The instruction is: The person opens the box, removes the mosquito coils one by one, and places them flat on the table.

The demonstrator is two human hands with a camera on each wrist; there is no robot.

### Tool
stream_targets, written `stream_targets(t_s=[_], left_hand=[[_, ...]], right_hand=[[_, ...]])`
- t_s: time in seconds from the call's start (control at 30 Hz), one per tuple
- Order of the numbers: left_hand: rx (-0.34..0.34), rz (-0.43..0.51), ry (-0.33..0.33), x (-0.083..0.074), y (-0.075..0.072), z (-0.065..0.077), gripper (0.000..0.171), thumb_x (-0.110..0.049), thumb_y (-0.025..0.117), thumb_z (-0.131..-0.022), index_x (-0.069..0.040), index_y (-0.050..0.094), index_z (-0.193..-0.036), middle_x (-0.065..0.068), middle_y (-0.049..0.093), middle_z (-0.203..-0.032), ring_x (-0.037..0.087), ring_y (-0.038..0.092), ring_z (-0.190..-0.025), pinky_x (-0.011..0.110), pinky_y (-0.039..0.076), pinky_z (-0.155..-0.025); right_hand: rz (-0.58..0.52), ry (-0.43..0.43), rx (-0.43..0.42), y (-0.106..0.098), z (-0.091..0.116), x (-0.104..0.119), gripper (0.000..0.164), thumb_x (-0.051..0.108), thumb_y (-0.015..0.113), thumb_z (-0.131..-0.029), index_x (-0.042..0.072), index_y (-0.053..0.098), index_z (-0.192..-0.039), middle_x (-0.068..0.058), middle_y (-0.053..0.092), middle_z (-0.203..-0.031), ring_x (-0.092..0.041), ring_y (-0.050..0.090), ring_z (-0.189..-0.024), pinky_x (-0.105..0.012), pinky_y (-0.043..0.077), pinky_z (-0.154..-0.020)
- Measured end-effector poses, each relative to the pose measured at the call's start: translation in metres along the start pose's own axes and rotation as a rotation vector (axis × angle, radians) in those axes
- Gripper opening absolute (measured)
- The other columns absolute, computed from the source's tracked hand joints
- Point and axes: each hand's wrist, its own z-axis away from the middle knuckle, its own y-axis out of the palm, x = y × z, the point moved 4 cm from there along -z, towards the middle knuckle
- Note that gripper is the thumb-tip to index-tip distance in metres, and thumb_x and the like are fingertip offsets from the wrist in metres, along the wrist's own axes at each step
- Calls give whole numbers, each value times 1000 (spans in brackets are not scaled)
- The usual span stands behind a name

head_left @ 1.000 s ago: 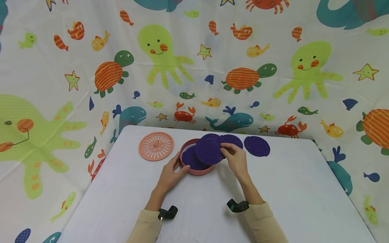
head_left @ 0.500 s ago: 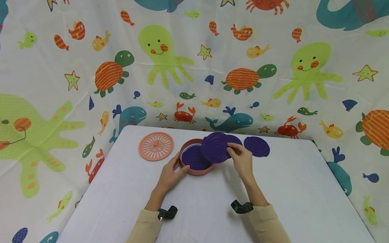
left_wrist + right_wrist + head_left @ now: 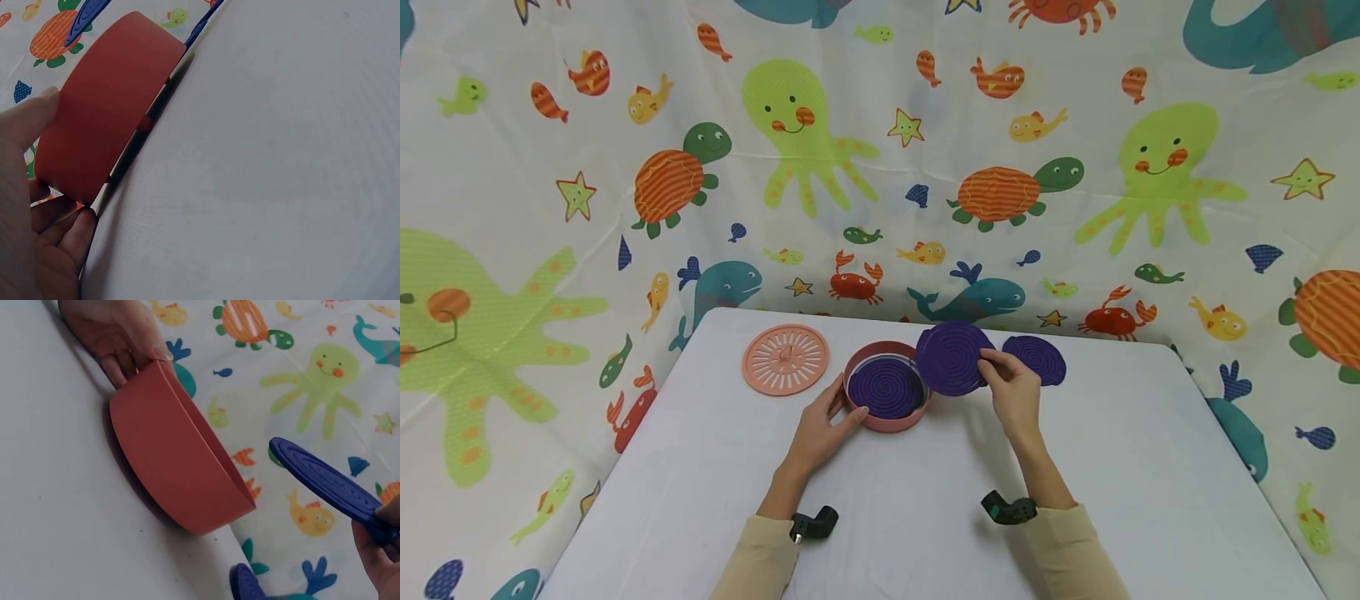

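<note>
My left hand (image 3: 820, 429) grips a round pink mosquito coil holder (image 3: 887, 424) on the table, thumb at its near side and fingers round its left. Inside the holder lies a flat purple spiral mosquito coil (image 3: 886, 387). Just right of the holder, my right hand (image 3: 1017, 398) pinches another purple coil (image 3: 953, 358) by its right edge. The right wrist view shows this held coil (image 3: 328, 478) tilted and raised, apart from the holder's pink wall (image 3: 172, 450). In the left wrist view, the holder's smooth outer side (image 3: 109, 106) fills the grasp.
A pink slotted lid (image 3: 786, 360) with a centre knob lies left of the holder. One more purple coil (image 3: 1037, 360) rests on the white table (image 3: 895, 517) at the back right. A cloth (image 3: 880, 167) printed with sea animals hangs behind the table.
My right hand has moved right with the pinched coil, away from over the holder, uncovering the coil inside. The held coil now covers the one lying behind it. My left hand stays put.
</note>
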Motion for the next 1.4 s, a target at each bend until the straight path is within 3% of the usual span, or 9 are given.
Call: stream_targets(t_s=[0.17, 0.4, 0.53, 0.83, 1.0, 1.17, 1.4], left_hand=[[1, 6, 0, -1, 0, 0, 85, -43, 75, -89, -9, 35, -156, 13, 42, -158, 26, 47, -142, 32, 45, -113], [2, 3, -8, -1, 0, 0, 85, -43, 75, -88, -10, 35, -156, 12, 43, -158, 25, 48, -142, 31, 45, -114], [3, -1, -11, 0, 0, 0, 85, -44, 75, -89, -10, 35, -156, 12, 43, -158, 25, 48, -142, 31, 45, -114], [2, 12, -11, 0, 0, 0, 85, -44, 75, -88, -11, 36, -156, 12, 42, -158, 26, 48, -142, 31, 45, -114], [2, 10, -7, -1, 0, 0, 85, -42, 76, -88, -9, 36, -156, 13, 42, -158, 26, 48, -142, 30, 45, -114], [4, 3, -11, -2, 0, 1, 85, -42, 75, -89, -9, 35, -156, 13, 42, -158, 26, 47, -142, 31, 45, -113], [2, -3, -15, -2, 0, 1, 85, -44, 75, -88, -10, 36, -156, 13, 42, -158, 26, 47, -142, 31, 45, -113]], right_hand=[[2, -7, -31, -8, -2, 0, 23, 13, 70, -94, 2, 74, -114, -21, 73, -111, 8, 63, -80, -3, 52, -66], [11, -40, -55, -19, 6, 27, 23, 2, 67, -93, -9, 71, -113, -29, 71, -109, 7, 62, -80, -2, 51, -66], [13, -55, -70, -25, 6, 31, 24, 2, 67, -93, -10, 70, -114, -30, 70, -110, 9, 61, -79, -2, 51, -67], [5, -10, -119, -40, -5, 9, 25, 4, 66, -94, -8, 70, -116, -29, 69, -112, 9, 61, -78, -1, 52, -68], [-25, 18, -158, -49, -17, -19, 25, 11, 69, -95, -1, 73, -116, -11, 72, -107, 9, 63, -80, -2, 54, -72], [-27, 15, -180, -57, -20, -25, 26, 14, 70, -94, 0, 73, -116, 4, 70, -101, 8, 64, -82, -2, 55, -73], [-16, 12, -220, -69, -25, -29, 25, 12, 70, -94, 1, 74, -116, 1, 71, -103, 9, 63, -82, -1, 54, -72]])
